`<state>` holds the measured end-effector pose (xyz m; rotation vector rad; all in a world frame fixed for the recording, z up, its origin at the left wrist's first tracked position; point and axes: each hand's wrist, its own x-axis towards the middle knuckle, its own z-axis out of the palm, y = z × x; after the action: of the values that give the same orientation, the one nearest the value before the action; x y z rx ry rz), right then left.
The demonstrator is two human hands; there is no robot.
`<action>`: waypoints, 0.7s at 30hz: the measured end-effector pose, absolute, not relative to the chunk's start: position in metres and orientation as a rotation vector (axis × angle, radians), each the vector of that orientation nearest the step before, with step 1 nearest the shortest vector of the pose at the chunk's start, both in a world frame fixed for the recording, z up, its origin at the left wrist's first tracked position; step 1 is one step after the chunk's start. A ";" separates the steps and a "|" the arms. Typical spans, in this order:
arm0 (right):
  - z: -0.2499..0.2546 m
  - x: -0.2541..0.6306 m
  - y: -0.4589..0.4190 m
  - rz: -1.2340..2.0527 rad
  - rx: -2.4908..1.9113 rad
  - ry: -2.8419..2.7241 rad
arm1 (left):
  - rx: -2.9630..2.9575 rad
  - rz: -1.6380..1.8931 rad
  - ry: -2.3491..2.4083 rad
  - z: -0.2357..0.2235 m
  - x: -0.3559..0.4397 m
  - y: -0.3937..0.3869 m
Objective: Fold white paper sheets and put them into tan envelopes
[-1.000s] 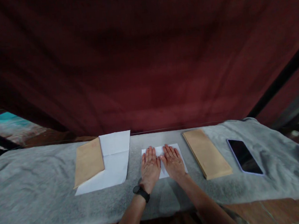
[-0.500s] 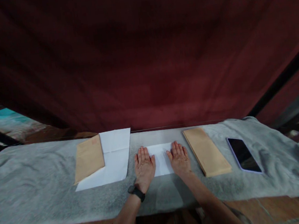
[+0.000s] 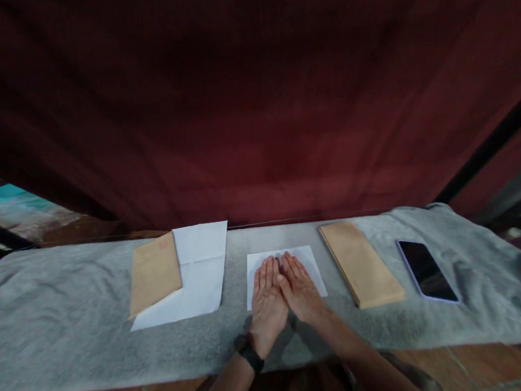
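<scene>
Hands side by side: left hand (image 3: 267, 306) and right hand (image 3: 301, 290) lie flat, fingers straight, gripping nothing, pressing the folded white paper (image 3: 306, 260) at mid-cloth, its long axis running left-right, both equally near.

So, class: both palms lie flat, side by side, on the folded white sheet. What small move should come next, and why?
Probably sweep the left hand and right hand outward along the folded white sheet: they meet at its middle, so its side edges look unpressed.
</scene>
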<state>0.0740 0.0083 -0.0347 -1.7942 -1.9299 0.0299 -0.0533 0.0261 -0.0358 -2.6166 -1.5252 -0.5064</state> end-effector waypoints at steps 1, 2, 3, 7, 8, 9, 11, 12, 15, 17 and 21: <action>-0.034 0.071 0.006 0.088 -1.782 -1.964 | -2.633 -0.485 -1.513 -0.040 -0.052 0.023; -0.033 0.069 0.004 0.133 -1.788 -1.982 | -2.642 -0.457 -1.514 -0.044 -0.052 0.021; -0.033 0.068 0.002 0.165 -1.805 -1.988 | -2.646 -0.429 -1.525 -0.047 -0.053 0.019; -0.035 0.073 -0.004 0.171 -1.866 -2.002 | -2.638 -0.359 -1.567 -0.046 -0.060 0.018; -0.036 0.074 -0.005 0.149 -1.869 -2.009 | -2.626 -0.355 -1.576 -0.043 -0.061 0.018; -0.037 0.076 -0.007 0.121 -1.871 -2.013 | -2.612 -0.354 -1.585 -0.041 -0.063 0.017; -0.040 0.078 -0.009 0.055 -1.872 -2.011 | -2.580 -0.353 -1.609 -0.035 -0.064 0.015; -0.042 0.078 -0.010 0.021 -1.872 -2.007 | -2.564 -0.349 -1.625 -0.033 -0.064 0.014; -0.046 0.080 -0.011 -0.080 -1.854 -2.002 | -2.522 -0.330 -1.677 -0.029 -0.065 0.013; -0.047 0.082 -0.011 -0.133 -1.838 -1.998 | -2.502 -0.327 -1.699 -0.028 -0.066 0.013; -0.049 0.086 -0.012 -0.203 -1.834 -1.968 | -2.479 -0.331 -1.714 -0.026 -0.068 0.014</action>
<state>0.0856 -0.0123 -0.0491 -1.8342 -1.9675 -0.2030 -0.0680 0.0137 -0.0262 -2.4787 -1.7143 -0.3315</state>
